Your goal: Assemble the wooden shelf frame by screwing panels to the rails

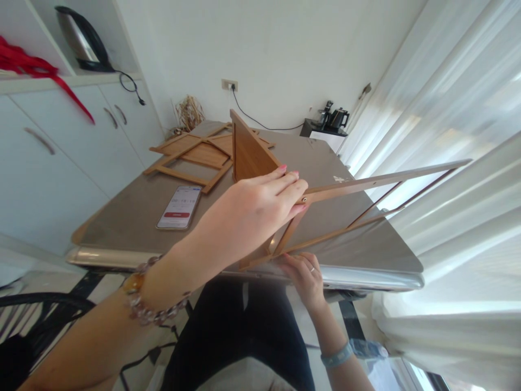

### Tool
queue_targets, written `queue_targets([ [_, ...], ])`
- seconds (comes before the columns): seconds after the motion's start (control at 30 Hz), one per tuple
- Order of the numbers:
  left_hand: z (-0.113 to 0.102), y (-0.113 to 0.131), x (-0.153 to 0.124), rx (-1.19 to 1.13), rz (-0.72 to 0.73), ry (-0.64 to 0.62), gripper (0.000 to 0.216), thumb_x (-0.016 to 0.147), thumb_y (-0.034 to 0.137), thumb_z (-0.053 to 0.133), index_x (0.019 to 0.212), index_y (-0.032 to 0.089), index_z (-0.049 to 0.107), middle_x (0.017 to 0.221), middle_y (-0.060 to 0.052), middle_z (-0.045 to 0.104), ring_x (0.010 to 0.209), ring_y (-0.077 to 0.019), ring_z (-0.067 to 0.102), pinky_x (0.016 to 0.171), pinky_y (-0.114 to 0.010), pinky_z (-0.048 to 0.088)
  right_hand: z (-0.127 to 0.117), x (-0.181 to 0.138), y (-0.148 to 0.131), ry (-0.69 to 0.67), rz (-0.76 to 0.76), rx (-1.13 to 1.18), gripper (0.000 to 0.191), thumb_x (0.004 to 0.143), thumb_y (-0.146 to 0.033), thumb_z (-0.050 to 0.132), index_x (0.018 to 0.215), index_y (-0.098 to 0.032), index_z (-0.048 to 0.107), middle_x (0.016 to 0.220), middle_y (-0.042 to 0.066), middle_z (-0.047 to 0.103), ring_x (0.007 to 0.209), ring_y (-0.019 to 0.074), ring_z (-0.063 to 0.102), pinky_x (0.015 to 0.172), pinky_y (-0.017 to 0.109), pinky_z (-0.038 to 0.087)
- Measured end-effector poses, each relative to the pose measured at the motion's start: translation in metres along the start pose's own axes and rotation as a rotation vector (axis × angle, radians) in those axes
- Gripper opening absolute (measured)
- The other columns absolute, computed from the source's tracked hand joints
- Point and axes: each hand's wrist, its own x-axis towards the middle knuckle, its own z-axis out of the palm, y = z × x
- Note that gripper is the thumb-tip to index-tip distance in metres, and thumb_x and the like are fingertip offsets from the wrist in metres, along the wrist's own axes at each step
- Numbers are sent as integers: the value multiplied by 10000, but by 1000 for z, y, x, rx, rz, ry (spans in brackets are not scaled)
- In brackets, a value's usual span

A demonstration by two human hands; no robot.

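A wooden frame [374, 187] of long thin rails stands tilted on the table, reaching out to the right. My left hand [260, 198], a beaded bracelet on its wrist, is closed over the frame's upper corner by a small bolt or hole [304, 200]. A brown wooden panel [254, 149] rises just beyond this hand and looks joined to the same piece; the hand hides the joint. Lower down, at the table's front edge, the fingers of my right hand [304, 276] are closed at the frame's bottom rail [309, 244]. Its fingertips are partly hidden.
More wooden frames and panels [199, 155] lie flat at the back left of the grey table [130, 217]. A phone [179, 207] with a timer on its screen lies in front of them. White curtains [459, 217] hang at the right, near the frame's far end.
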Motion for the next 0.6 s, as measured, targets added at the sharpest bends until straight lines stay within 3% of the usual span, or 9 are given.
queue_targets([
  [0.27, -1, 0, 0, 6, 5, -9, 208, 956, 200, 535, 1065, 73, 660, 1120, -98, 723, 1102, -170, 666, 1008, -290, 516, -6, -2, 5, -103, 13, 51, 434, 889, -200, 659, 1306, -214, 537, 1029, 62, 688, 947, 211, 562, 817, 365, 522],
  [0.6, 0, 1, -1, -3, -11, -4, 202, 949, 204, 550, 1065, 76, 655, 1125, -98, 721, 1100, -167, 666, 1007, -278, 512, 2, 2, -2, 4, -21, -39, 258, 856, -179, 699, 1109, -180, 644, 795, 31, 651, 821, 179, 540, 755, 323, 495],
])
